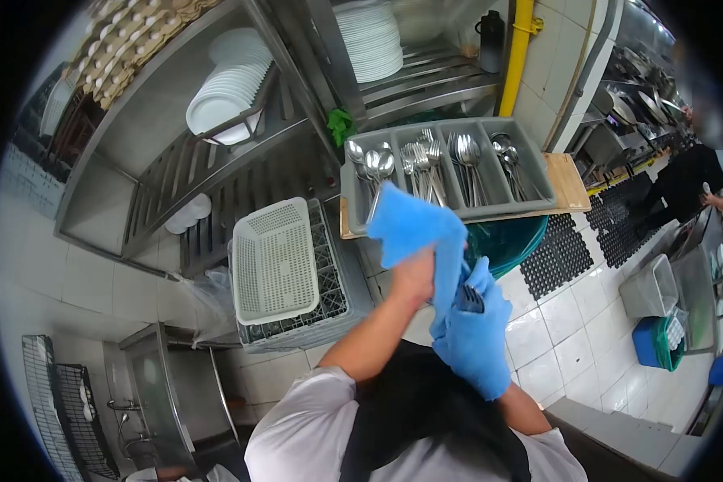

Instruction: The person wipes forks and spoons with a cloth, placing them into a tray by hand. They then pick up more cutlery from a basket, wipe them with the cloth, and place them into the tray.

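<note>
My left hand (414,277) is closed on a blue cloth (410,221), part of which stands up above the fingers. Blue cloth also covers my right hand (475,337), its fingers curled around a few forks (471,299) whose tines poke out. Both hands meet close together in front of my black apron. Just beyond them lies a grey cutlery tray (475,210) with several compartments. Spoons (377,165) fill its left one, forks (422,165) the second, and more spoons (468,157) the third. Smaller cutlery (508,159) lies in the right one.
The tray rests on a wooden board (567,183) above a green-lined bin (510,245). A perforated white basket (275,261) sits on a grey rack (333,281) at left. Plates (225,104) stand on metal shelves. Another person (699,181) is at far right.
</note>
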`<state>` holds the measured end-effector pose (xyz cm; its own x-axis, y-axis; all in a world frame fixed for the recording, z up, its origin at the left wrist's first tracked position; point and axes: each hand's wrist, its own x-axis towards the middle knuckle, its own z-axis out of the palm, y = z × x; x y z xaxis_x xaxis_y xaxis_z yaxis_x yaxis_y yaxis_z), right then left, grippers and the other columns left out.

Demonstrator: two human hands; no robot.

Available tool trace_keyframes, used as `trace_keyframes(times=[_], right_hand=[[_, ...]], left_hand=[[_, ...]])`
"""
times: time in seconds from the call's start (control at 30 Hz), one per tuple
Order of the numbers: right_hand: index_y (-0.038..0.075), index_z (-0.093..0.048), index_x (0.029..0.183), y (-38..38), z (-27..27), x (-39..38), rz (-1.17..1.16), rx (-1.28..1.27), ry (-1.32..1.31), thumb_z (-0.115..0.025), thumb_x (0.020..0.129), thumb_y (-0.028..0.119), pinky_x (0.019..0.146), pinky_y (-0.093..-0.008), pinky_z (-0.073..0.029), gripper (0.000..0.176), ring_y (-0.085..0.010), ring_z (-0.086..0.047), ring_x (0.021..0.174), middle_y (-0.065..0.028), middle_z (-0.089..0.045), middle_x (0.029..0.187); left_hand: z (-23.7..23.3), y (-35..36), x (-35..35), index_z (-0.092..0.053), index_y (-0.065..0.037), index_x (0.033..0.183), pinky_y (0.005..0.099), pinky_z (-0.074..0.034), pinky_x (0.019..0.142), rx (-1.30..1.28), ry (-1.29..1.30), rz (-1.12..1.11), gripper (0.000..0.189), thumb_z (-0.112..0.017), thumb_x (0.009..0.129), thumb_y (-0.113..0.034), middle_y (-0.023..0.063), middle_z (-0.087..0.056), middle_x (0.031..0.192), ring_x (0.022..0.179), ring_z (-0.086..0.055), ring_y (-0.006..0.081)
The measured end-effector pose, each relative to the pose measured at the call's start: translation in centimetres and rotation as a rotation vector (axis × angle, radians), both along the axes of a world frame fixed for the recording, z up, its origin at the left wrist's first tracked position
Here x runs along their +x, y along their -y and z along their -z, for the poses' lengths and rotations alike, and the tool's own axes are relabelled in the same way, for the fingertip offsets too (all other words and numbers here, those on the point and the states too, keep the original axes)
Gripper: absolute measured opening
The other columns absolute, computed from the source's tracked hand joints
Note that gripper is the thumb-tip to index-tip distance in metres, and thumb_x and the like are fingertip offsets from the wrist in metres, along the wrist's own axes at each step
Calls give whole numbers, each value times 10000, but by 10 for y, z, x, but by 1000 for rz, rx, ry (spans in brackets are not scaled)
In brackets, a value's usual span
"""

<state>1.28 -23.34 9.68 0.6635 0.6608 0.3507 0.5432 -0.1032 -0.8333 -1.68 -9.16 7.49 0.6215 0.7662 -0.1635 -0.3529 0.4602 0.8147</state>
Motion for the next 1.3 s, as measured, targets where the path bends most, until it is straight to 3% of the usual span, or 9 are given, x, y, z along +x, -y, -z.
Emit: trace_keyframes(times=[0.07, 0.1, 0.23, 0.3, 0.37, 0.5, 0.73, 0.93, 1.3], right_hand=[[0, -514, 963, 19, 15, -4, -27, -290, 258, -691, 718, 118, 671, -449, -448, 324, -365, -557, 763, -173, -585, 859], [0, -514, 963, 18, 15, -6, -31, -289, 257, -691, 718, 118, 671, -449, -448, 324, -365, -557, 763, -173, -585, 859], [-23, -505, 1052, 7, 4, 12, -89, -133, 129, -701, 737, 166, 750, -403, -478, 416, -353, -586, 846, -175, -594, 882], [-28, -497, 1088, 1, 9, 19, -59, -215, 442, -702, 744, 192, 746, -379, -487, 457, -336, -598, 860, -165, -596, 886], [-15, -489, 1132, -15, 42, 21, 157, -64, -456, -687, 757, 236, 747, -353, -491, 493, -314, -597, 868, -158, -582, 883], [41, -535, 1113, 6, 1, 8, 51, -528, -30, -650, 814, 119, 710, -337, -494, 330, -209, -599, 855, -100, -606, 949], [30, -603, 807, 10, 71, 28, -145, -46, -279, -620, 834, 84, 539, -292, -458, 62, -148, -545, 617, -30, -578, 722], [96, -544, 771, 20, 81, 60, -94, 405, -1609, -523, 890, 145, 411, -308, -408, 130, -120, -488, 461, -8, -521, 612], [-11, -473, 1166, 10, 85, 55, 228, -413, 239, -557, 846, 18, 682, -265, -482, 331, -131, -556, 876, -115, -568, 1023]], left_hand=[[39, -52, 6, -563, -29, 1125, 308, -533, 751, 830, -409, -586, 293, -495, 968, -266, 126, -640, 1009, 906, -638, 214], [4, -69, -4, -570, -38, 1093, 307, -524, 740, 148, -241, -388, 322, -430, 989, -308, 114, -616, 954, 862, -612, 202], [17, -84, -13, -570, -70, 1105, 312, -502, 734, -137, 380, -24, 356, -447, 991, -383, 79, -565, 933, 807, -558, 175], [83, -28, -4, -579, -49, 1098, 318, -514, 719, 231, 241, 73, 403, -441, 992, -413, 97, -607, 950, 806, -586, 184], [58, -11, 4, -575, -40, 1115, 317, -500, 775, 176, 197, 156, 434, -444, 985, -433, 100, -611, 997, 861, -591, 181], [22, 18, -1, -563, -16, 1169, 314, -459, 943, -2, 53, 317, 532, -453, 963, -494, 110, -623, 1137, 1027, -604, 174], [60, 48, 19, -476, -1, 1321, 332, -379, 1013, -14, -258, 293, 496, -394, 1020, -386, 101, -519, 1327, 1191, -492, 209], [67, -37, 98, -649, -28, 951, 349, -543, 716, -379, -14, 766, 404, -492, 978, -400, 105, -677, 846, 734, -652, 200], [82, 43, 53, -633, -31, 1058, 300, -498, 780, 319, -211, 286, 282, -584, 956, -289, 54, -669, 987, 866, -613, 138]])
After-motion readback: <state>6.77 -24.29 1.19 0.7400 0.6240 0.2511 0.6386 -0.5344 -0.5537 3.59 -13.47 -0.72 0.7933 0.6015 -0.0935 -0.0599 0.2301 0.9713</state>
